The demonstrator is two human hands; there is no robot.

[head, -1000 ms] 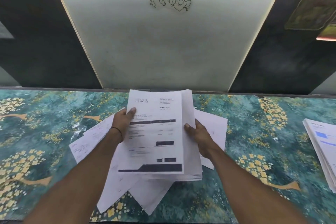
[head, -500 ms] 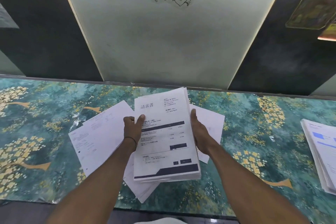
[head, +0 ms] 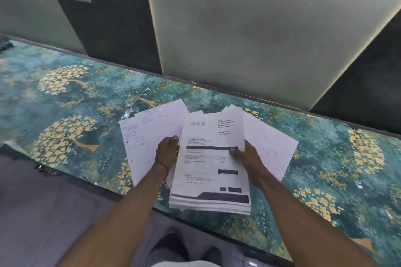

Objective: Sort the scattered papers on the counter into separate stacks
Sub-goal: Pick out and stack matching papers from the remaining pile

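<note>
A thick bundle of printed sheets, topped by a form with dark bars, is lifted above the counter. My left hand grips its left edge, fingers tucked underneath. My right hand grips its right edge, thumb lying across the top sheet. Loose white papers lie fanned out on the counter under and to the left of the bundle, and another white sheet pokes out on the right.
The counter has a teal cover with yellow tree patterns and runs diagonally. Behind it rises a pale wall panel with a line drawing, flanked by dark panels. Grey floor and my feet show below the counter's near edge.
The view has swung left and tilted, so the stack at the far right has left the frame. My right thumb has moved onto the top sheet. Both hands still hold the bundle.
</note>
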